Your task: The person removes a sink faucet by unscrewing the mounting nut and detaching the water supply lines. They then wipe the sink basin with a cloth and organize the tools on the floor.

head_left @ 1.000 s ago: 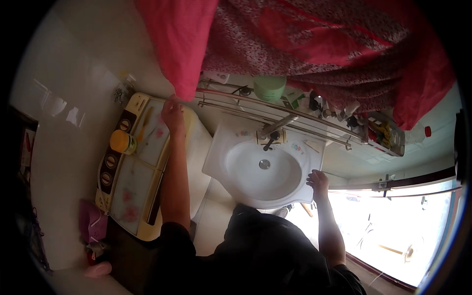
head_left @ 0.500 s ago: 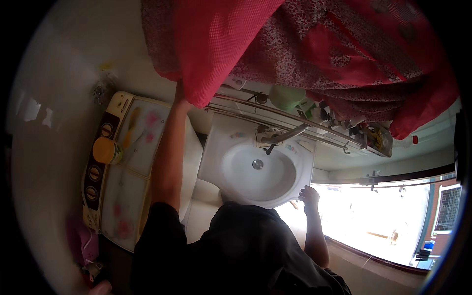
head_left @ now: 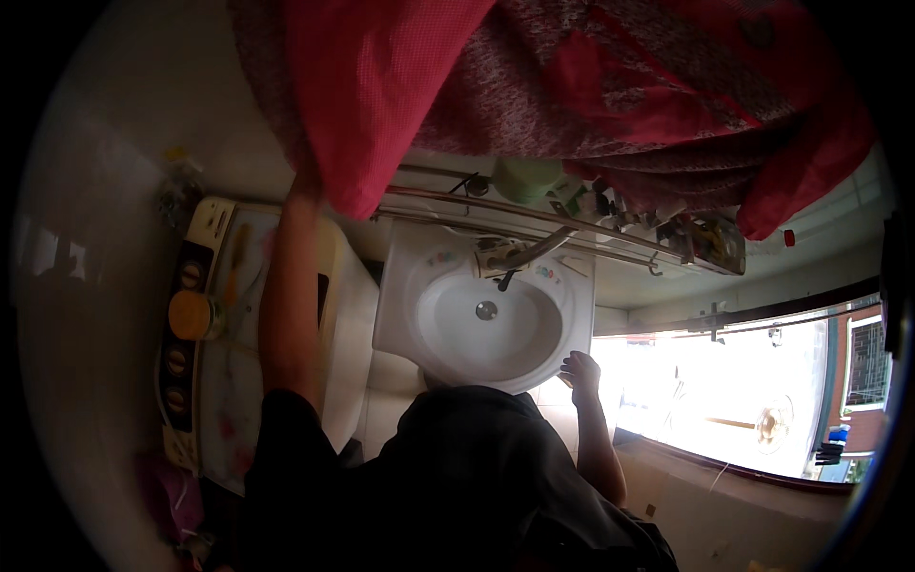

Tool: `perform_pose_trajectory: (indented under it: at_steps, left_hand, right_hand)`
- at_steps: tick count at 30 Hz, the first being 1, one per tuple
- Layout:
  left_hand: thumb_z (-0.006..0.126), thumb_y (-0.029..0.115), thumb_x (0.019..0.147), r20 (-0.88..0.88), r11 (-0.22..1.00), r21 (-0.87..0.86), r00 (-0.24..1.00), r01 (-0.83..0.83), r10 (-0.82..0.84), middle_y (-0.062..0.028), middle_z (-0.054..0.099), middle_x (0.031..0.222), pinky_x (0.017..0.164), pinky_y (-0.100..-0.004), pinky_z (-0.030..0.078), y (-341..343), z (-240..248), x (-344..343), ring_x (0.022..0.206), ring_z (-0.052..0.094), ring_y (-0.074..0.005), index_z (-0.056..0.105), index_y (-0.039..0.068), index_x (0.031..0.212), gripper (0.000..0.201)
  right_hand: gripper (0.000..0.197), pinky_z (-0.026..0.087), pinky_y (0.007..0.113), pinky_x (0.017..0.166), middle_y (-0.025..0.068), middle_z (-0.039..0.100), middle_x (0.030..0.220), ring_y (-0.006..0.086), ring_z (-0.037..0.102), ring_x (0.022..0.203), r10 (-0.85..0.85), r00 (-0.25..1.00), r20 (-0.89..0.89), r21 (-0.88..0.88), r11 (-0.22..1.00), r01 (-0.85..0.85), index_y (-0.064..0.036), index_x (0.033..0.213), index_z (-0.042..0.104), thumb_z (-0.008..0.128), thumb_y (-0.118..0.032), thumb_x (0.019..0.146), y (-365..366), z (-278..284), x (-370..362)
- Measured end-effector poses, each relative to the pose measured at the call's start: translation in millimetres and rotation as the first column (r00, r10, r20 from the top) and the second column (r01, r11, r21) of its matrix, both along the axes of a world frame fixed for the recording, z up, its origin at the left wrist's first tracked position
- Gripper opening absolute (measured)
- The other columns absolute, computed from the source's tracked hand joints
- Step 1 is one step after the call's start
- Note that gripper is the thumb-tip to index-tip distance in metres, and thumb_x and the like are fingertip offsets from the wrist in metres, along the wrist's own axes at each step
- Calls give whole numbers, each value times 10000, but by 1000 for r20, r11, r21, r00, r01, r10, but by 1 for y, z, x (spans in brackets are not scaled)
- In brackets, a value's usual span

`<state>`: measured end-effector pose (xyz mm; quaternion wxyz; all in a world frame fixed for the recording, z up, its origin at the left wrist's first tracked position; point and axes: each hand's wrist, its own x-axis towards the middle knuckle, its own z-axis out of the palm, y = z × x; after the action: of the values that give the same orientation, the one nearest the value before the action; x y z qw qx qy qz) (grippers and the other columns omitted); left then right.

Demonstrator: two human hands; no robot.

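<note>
A large pink and grey patterned garment (head_left: 381, 95) hangs across the top of the view. My left arm reaches up to its lower left corner. The wrist of my left hand (head_left: 307, 186) shows beside the pink cloth, while the fingers are hidden behind it. Off the right front rim of the white washbasin (head_left: 389, 329) is my right hand (head_left: 580, 372), its fingers loosely bent and partly apart, with no object visible in it. A curved metal faucet (head_left: 538, 250) rises at the back of the basin.
At left stands a twin-tub washing machine (head_left: 338, 286) with dark-panelled knobs and a yellow-lidded jar (head_left: 193, 315) on top. Metal rails (head_left: 496, 214) and a shelf basket (head_left: 720, 248) of small items run behind the basin. A bright window (head_left: 705, 391) lies at right.
The whole view has shifted, so basin and machine sit slightly further left. My left arm and the pink garment's corner have moved left, over the machine. My right hand's fingers look more bent.
</note>
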<state>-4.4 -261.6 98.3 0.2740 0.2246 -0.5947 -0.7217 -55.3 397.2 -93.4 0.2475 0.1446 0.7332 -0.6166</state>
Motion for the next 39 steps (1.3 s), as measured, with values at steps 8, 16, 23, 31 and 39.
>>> perform_pose_trajectory:
  at_steps: [8, 16, 23, 31, 39]
  left_hand:
    - [693, 333, 938, 129, 928, -370, 987, -38, 91, -108, 525, 1407, 931, -362, 496, 10, 13, 27, 1192, 587, -197, 332, 13, 1519, 755]
    - [568, 360, 1028, 98, 942, -238, 960, -235, 264, -146, 408, 1515, 1003, -357, 491, -9, -37, 59, 1284, 535, -206, 168, 60, 1594, 755]
    - [472, 375, 1085, -86, 901, 346, 948, -261, 307, -60, 585, 1242, 923, -345, 510, 67, 36, 34, 1007, 603, -151, 347, 60, 1519, 551]
    - [573, 265, 1049, -234, 719, 635, 817, -282, 527, 65, 400, 617, 755, -336, 450, 120, -68, 124, 583, 413, -90, 578, 182, 977, 110]
    - [504, 294, 1078, 88, 459, 858, 948, -228, 306, 58, 394, 619, 1076, -500, 339, 170, -165, 97, 667, 458, -96, 605, 198, 1073, 140]
  right_hand:
    - [362, 598, 337, 676, 183, 703, 976, 230, 706, 800, 39, 999, -26, 1, 999, -39, 96, 1216, 618, 623, -174, 974, -12, -6, 0]
    - [334, 579, 307, 640, 136, 702, 902, 188, 692, 726, 128, 992, -1, -27, 991, -128, 89, 1148, 652, 634, -187, 963, -33, -13, 7]
    - [339, 568, 304, 631, 126, 686, 913, 192, 682, 742, 149, 989, 5, 3, 989, -149, 69, 1171, 630, 631, -194, 957, -29, -26, 9]
    - [309, 547, 286, 620, 116, 677, 911, 180, 669, 745, 230, 972, 45, 89, 968, -234, 66, 1196, 610, 619, -123, 952, -44, -28, 18]
    - [283, 561, 300, 614, 108, 693, 882, 164, 672, 722, 275, 961, -8, 87, 958, -274, 51, 1146, 649, 641, -146, 944, -68, -32, 0]
